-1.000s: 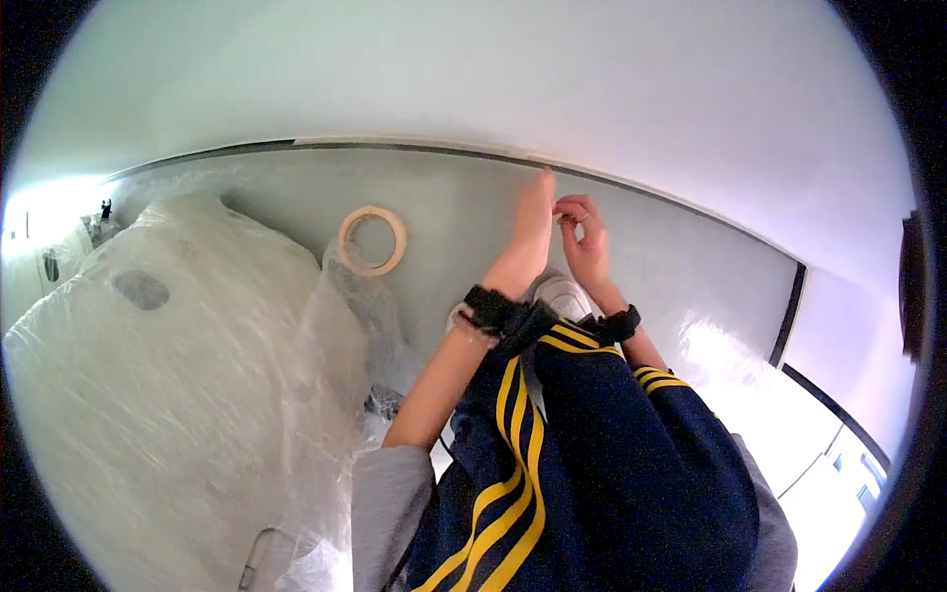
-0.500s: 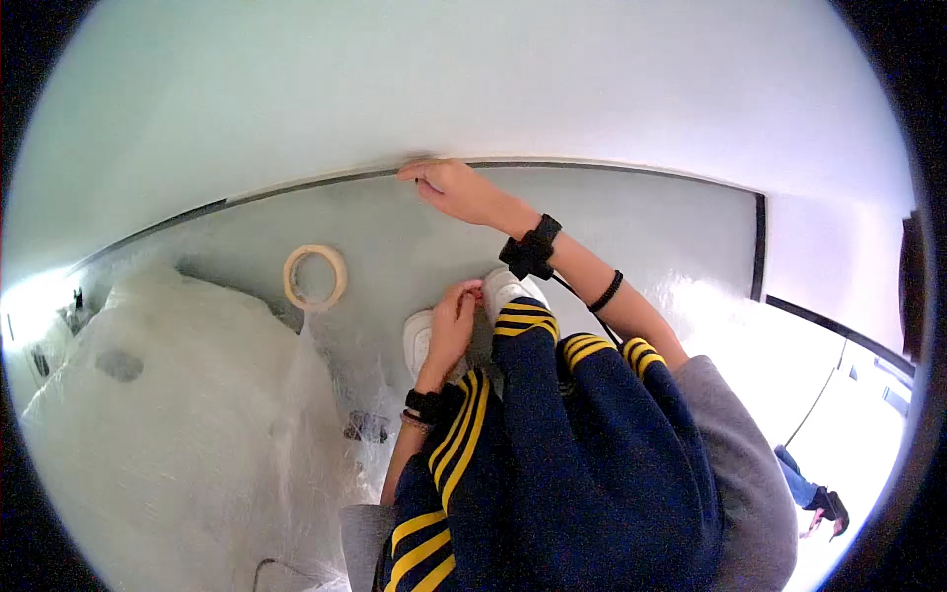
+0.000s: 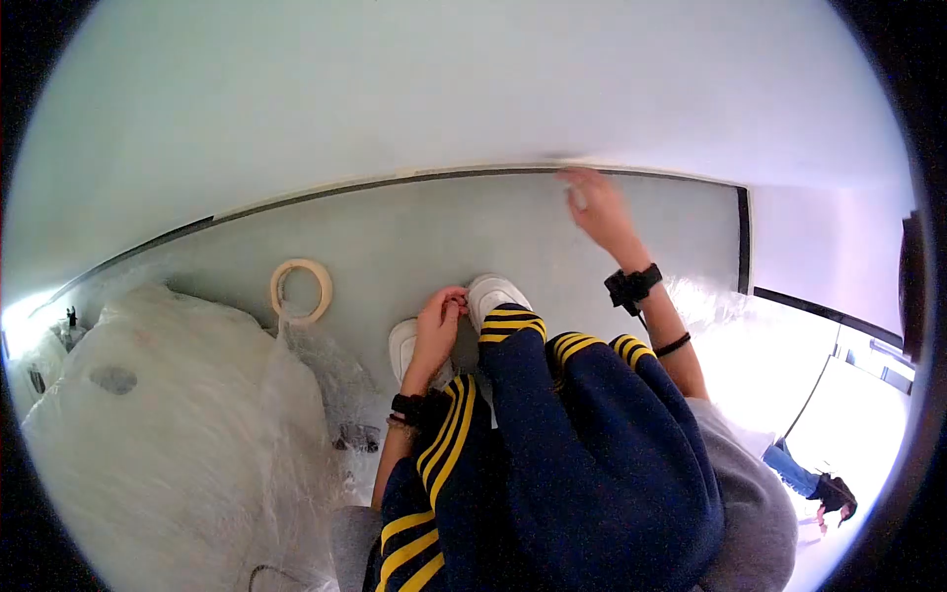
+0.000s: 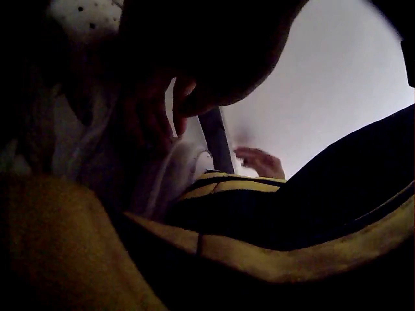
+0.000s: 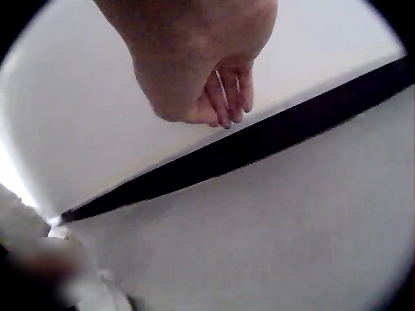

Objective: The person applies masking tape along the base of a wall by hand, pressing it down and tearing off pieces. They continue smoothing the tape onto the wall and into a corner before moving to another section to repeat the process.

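Cream-coloured and thin, a band (image 5: 311, 91) on the wall (image 3: 444, 79) lies right at the fingertips of the right hand (image 3: 604, 209), whose fingers are loosely bent side by side with nothing seen pinched between them; whether the tips touch or sit just off it I cannot tell. The band's long axis follows the dark strip (image 5: 279, 133) beneath, rising from lower left to upper right in the right wrist view and crossing the upper part of the head view as a shallow arc. The left hand (image 3: 434, 331) is well apart, lower in the middle of the frame beside a white shoe (image 3: 498, 294), its fingers curled; whether they pinch anything is too dark and small to tell. Left of it, nearer to that hand, a tape roll (image 3: 326, 288) lies at the edge of crumpled clear plastic sheeting (image 3: 178, 395), which fills the lower left. Smooth grey floor (image 3: 444, 227) lies under everything, and another person (image 3: 829, 493) shows at lower right.
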Demonstrator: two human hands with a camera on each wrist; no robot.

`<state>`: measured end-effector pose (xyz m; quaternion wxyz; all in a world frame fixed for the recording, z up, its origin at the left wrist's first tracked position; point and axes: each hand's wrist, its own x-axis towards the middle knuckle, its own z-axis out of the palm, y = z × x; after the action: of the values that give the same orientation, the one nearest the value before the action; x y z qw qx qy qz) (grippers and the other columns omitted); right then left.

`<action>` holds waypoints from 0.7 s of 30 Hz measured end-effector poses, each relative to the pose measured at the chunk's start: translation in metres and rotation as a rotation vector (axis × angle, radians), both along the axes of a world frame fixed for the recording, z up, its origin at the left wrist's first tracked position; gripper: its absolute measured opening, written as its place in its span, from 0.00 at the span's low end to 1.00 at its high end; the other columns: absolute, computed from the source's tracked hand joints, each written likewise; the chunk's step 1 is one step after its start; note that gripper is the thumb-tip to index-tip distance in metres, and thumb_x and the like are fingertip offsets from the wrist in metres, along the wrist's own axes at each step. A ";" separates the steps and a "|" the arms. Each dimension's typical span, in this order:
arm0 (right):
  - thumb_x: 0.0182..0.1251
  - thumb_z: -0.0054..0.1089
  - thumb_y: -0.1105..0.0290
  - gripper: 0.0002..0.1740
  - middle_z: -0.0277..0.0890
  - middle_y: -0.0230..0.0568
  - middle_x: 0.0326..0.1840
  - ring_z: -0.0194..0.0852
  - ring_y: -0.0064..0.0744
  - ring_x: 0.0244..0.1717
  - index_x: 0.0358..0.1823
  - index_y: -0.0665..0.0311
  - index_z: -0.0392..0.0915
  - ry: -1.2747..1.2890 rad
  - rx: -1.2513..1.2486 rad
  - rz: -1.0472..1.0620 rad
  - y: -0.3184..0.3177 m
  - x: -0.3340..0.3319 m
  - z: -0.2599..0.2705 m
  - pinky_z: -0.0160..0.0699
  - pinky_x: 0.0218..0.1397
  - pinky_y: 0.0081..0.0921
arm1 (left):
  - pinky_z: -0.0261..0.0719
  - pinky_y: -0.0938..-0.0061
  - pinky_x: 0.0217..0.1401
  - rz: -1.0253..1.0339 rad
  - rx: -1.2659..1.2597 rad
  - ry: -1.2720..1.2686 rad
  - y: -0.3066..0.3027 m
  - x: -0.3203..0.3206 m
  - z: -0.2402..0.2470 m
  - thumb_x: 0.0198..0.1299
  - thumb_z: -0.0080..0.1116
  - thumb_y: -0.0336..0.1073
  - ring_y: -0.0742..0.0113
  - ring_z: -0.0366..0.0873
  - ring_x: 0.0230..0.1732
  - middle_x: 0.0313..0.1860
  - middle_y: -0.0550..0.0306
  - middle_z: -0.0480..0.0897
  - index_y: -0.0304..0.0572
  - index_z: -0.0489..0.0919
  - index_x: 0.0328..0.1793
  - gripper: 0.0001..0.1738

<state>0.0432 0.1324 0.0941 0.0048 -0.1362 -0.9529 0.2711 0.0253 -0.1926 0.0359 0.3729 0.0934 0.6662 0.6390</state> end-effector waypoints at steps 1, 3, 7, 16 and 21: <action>0.62 0.47 0.76 0.21 0.68 0.51 0.62 0.63 0.49 0.64 0.57 0.67 0.71 0.046 0.043 0.211 -0.020 -0.015 0.003 0.65 0.66 0.38 | 0.74 0.75 0.50 -0.008 -0.009 -0.015 0.000 -0.001 0.002 0.66 0.41 0.25 0.68 0.76 0.41 0.39 0.56 0.78 0.35 0.75 0.52 0.13; 0.53 0.52 0.80 0.34 0.61 0.49 0.68 0.56 0.46 0.70 0.66 0.65 0.62 0.100 0.085 0.609 -0.060 -0.052 0.001 0.57 0.73 0.37 | 0.74 0.75 0.50 -0.016 -0.002 -0.011 -0.001 -0.001 -0.004 0.66 0.41 0.25 0.68 0.76 0.41 0.40 0.56 0.78 0.35 0.75 0.52 0.12; 0.53 0.49 0.79 0.39 0.47 0.47 0.76 0.43 0.41 0.76 0.70 0.70 0.52 0.228 0.196 0.900 -0.124 -0.127 -0.006 0.43 0.79 0.34 | 0.74 0.75 0.50 -0.056 -0.037 0.095 -0.001 -0.007 0.004 0.66 0.42 0.24 0.68 0.76 0.41 0.40 0.56 0.78 0.36 0.75 0.51 0.12; 0.60 0.44 0.79 0.30 0.55 0.43 0.73 0.51 0.38 0.73 0.67 0.69 0.59 0.292 0.225 0.878 -0.153 -0.157 -0.032 0.48 0.77 0.29 | 0.73 0.72 0.53 -0.049 -0.055 0.019 -0.008 -0.007 0.014 0.66 0.42 0.27 0.65 0.77 0.45 0.42 0.54 0.80 0.37 0.76 0.53 0.14; 0.55 0.43 0.84 0.35 0.53 0.45 0.74 0.48 0.42 0.74 0.69 0.65 0.58 0.042 0.144 0.833 -0.098 -0.121 -0.005 0.46 0.77 0.32 | 0.72 0.69 0.54 0.113 -0.122 0.121 -0.022 -0.024 0.038 0.65 0.43 0.27 0.61 0.76 0.48 0.46 0.50 0.79 0.37 0.76 0.52 0.13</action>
<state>-0.0776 0.0340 0.0893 -0.0764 0.2667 -0.9427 0.1854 0.0014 -0.2142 0.0736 0.3002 0.0713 0.7296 0.6103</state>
